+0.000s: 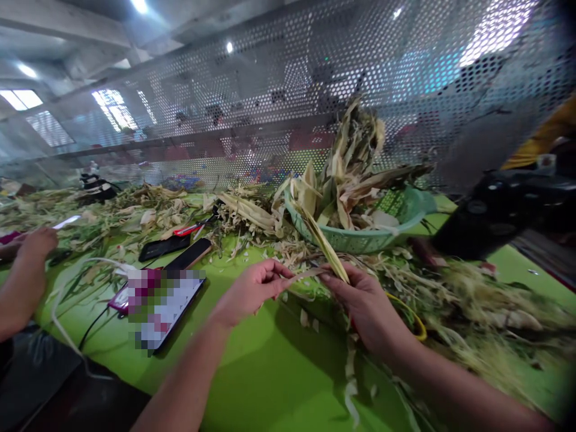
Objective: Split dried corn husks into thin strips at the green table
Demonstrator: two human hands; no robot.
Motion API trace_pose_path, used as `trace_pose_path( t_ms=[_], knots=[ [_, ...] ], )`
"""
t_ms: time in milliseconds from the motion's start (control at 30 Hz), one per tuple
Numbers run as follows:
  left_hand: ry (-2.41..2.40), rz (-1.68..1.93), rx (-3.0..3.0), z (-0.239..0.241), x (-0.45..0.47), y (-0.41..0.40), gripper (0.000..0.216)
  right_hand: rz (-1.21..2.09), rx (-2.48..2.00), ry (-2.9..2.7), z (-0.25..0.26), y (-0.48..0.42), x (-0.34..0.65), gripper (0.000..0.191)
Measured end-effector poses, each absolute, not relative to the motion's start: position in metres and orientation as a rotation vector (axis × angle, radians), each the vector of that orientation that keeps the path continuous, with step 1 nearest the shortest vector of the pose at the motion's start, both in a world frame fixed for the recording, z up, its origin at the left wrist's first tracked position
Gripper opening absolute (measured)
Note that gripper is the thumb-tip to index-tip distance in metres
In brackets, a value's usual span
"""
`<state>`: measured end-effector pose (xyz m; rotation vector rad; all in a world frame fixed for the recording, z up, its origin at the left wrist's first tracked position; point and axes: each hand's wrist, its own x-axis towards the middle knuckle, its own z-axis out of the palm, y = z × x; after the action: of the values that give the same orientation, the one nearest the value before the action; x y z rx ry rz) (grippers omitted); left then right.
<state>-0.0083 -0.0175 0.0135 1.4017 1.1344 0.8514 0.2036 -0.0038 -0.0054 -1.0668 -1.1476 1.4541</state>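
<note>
My left hand (252, 289) pinches one end of a thin dry husk strip (306, 274) above the green table (252, 372). My right hand (366, 303) is closed on the other end of the strip, together with a longer yellow-green husk leaf (324, 245) that points up toward the basket. A yellow band (411, 315) lies by my right wrist. Both hands are close together, just in front of a green plastic basket (360, 239) heaped with husks.
Husk scraps (477, 300) cover the table's far and right side. A phone (166, 306) with a cable, another dark phone (189, 255) and red-handled scissors (189, 228) lie at left. Another person's arm (22, 276) rests far left. A perforated metal screen (315, 90) stands behind; a black device (504, 210) is at right.
</note>
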Motion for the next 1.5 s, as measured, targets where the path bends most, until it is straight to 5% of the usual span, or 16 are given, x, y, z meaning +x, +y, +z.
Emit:
trace_pose_path(
  t_ms=[300, 567, 733, 1100, 1333, 1500],
  knots=[
    [1.285, 0.695, 1.459, 0.02, -0.019, -0.016, 0.029, 1.446, -1.05, -1.008, -0.002, 0.003, 0.208, 0.032],
    [1.518, 1.339, 1.178, 0.002, -0.037, 0.003, 0.028, 1.553, -0.946, -0.922, 0.001, 0.003, 0.209, 0.035],
    [1.66, 1.524, 1.444, 0.0, -0.038, 0.006, 0.048, 1.683, -0.918, -0.991, 0.006, -0.009, 0.204, 0.033],
    [1.081, 1.039, 1.236, 0.013, 0.043, -0.042, 0.035, 1.943, -0.835, -1.335, -0.01, -0.032, 0.186, 0.049],
    [0.941, 1.366, 0.789, 0.006, 0.035, -0.03, 0.032, 1.946, -0.848, -1.557, -0.017, -0.034, 0.186, 0.056],
    [0.847, 1.49, 0.599, 0.006, 0.024, -0.021, 0.034, 1.559, -1.03, -1.959, 0.017, -0.034, 0.199, 0.05]
  ],
)
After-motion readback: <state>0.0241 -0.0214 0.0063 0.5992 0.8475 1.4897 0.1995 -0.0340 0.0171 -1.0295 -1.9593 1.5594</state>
